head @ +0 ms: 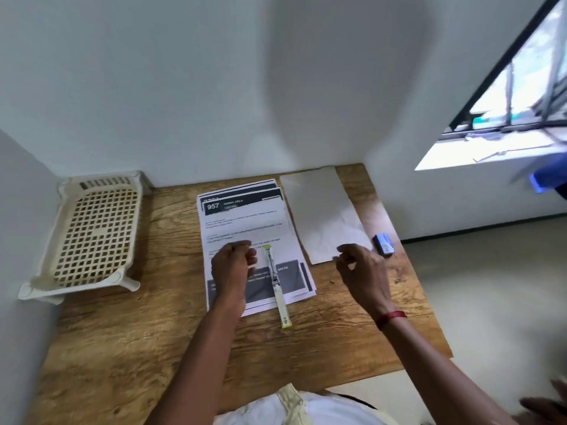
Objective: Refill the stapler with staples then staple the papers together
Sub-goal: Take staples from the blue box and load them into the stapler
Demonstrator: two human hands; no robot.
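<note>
- Wooden table (122,348) in a white-walled corner carries printed papers (245,222); the stapler (276,283) lies opened flat on them.
- Left hand (233,265) hovers just beside the stapler, fingers loosely curled, empty.
- Right hand (362,271): thumb near forefinger; whether it holds anything I cannot tell.

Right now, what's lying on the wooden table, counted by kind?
Stapler: 1
Staple box: 1
Plastic tray: 1
Printed paper stack: 1 (the sheets overlap too much to count)
Blank white sheet: 1
Total: 5

The stapler (277,286) lies on the papers (245,222), tray (95,234) to their left, blank sheet (322,210) and staple box (383,244) to their right.
</note>
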